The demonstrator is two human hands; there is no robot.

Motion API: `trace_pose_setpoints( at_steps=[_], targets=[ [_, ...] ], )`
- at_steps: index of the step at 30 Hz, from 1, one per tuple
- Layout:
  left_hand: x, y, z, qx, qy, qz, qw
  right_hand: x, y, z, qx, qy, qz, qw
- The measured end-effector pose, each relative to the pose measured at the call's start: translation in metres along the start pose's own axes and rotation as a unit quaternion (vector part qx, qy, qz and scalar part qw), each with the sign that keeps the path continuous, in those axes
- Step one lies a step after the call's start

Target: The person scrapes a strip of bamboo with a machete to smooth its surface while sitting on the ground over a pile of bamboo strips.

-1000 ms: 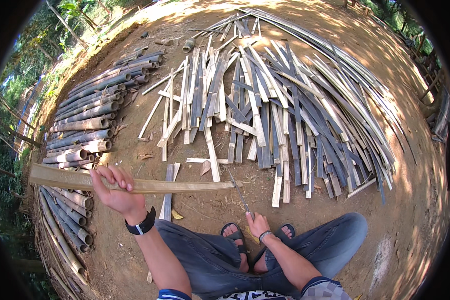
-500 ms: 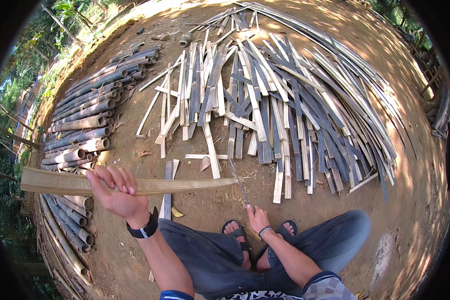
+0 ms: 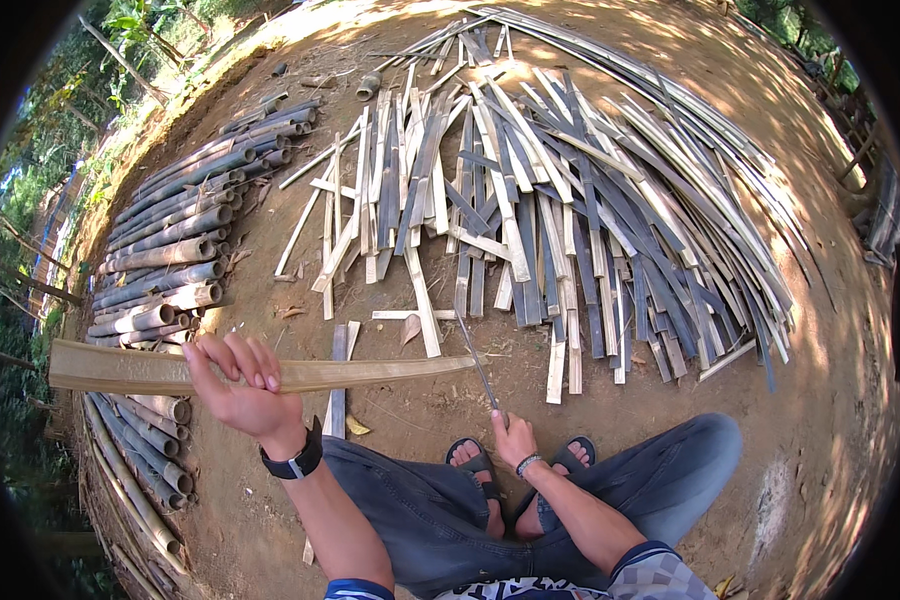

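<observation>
A long pale bamboo strip (image 3: pixel 380 371) lies roughly level across the left half of the view, wide at its left end and narrow at its right. My left hand (image 3: pixel 242 385) is closed round it from below, nearer the wide end. Between my knees my right hand (image 3: pixel 515 440) grips the handle of a long thin-bladed knife (image 3: pixel 479 370). The blade slants up and to the left, and the strip's narrow end meets it; whether it has cut in, I cannot tell.
A large pile of split bamboo strips (image 3: pixel 590 220) spreads over the dirt ground ahead. Stacked bamboo poles (image 3: pixel 170 240) lie at the left, with more poles (image 3: pixel 140 450) below them. A few loose strips (image 3: pixel 339 380) rest beside my left knee. My sandalled feet (image 3: pixel 473 462) stand near the knife.
My left hand and the bamboo strip have shifted slightly to the right. The knife and my right hand stay almost where they were.
</observation>
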State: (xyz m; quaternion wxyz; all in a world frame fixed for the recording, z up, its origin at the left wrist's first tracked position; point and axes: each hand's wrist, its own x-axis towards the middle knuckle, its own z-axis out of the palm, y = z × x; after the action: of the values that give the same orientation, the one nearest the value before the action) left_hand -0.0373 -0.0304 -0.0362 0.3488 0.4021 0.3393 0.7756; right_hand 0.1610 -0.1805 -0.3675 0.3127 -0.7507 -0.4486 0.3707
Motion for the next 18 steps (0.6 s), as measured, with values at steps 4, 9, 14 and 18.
trace_pose_setpoints(
  at_steps=[4, 9, 14, 18],
  targets=[
    [0.0, 0.0, 0.004, 0.0, 0.002, 0.0, 1.0, 0.02, -0.04, -0.027, 0.131, -0.053, -0.029, 0.989],
    [-0.002, 0.0, 0.01, -0.002, 0.004, -0.004, 1.0, 0.014, 0.036, 0.007, -0.035, 0.025, -0.056, 0.997],
    [-0.003, 0.0, 0.007, -0.001, -0.001, -0.003, 1.0, 0.025, -0.001, -0.003, 0.045, 0.009, -0.032, 0.998],
    [-0.004, -0.001, 0.007, 0.0, -0.003, -0.006, 1.0, 0.022, -0.055, -0.037, 0.161, -0.057, -0.041, 0.984]
  ],
)
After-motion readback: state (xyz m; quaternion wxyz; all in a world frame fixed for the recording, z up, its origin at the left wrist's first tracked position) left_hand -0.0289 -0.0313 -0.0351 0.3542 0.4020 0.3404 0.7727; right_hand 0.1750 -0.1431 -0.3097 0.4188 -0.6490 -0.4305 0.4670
